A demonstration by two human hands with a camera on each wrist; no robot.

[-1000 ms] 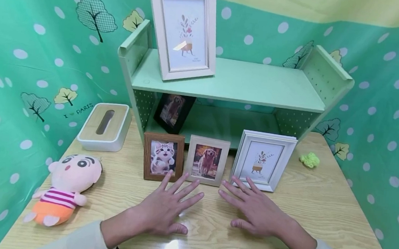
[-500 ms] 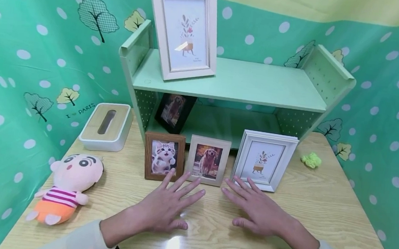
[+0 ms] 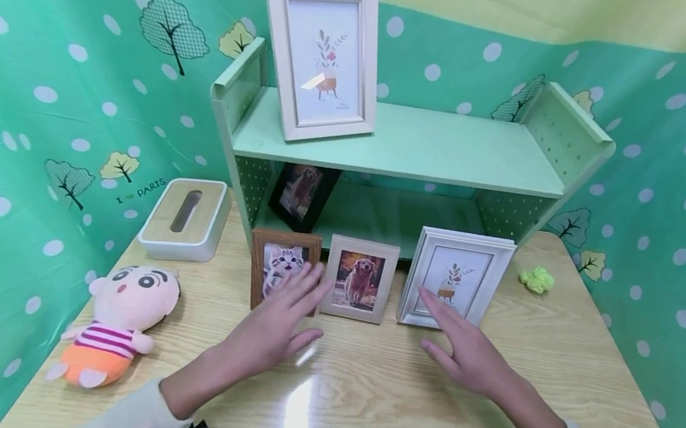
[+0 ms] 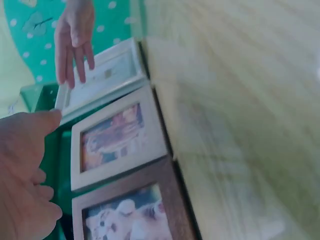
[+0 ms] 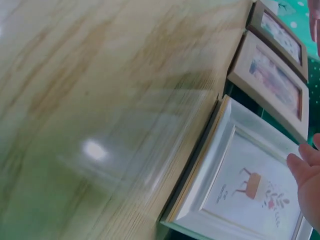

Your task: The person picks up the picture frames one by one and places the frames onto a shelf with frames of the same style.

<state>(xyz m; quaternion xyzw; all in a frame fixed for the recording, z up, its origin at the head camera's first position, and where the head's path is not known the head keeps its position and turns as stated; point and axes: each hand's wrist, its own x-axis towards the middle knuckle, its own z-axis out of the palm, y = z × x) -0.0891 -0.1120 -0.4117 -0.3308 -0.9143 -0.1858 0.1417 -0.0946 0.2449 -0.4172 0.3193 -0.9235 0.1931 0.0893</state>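
Note:
Both hands hover above the wooden table in the head view, holding nothing. My left hand (image 3: 273, 324) is raised with straight fingers, overlapping the lower right of a brown picture frame (image 3: 259, 264) with a kitten photo. Beside it stands a beige picture frame (image 3: 360, 278) with a dog photo. My right hand (image 3: 468, 357) has its fingers extended and overlaps the lower part of a white picture frame (image 3: 468, 267) with a potted-plant print; a second frame edge shows right behind it. In the right wrist view, fingertips (image 5: 302, 162) reach over that white frame.
Behind stands a green two-tier shelf (image 3: 436, 144), bearing a large white picture frame (image 3: 333, 61) on top and a tilted black picture frame (image 3: 301, 196) below. A tissue box (image 3: 186, 219) and a plush doll (image 3: 118, 320) lie left; a small green crocheted piece (image 3: 536, 279) lies right.
Both hands have lifted from lying spread over the table near the frames. The left moved up and left toward the brown frame; the right turned on edge and moved right. The frames stayed put.

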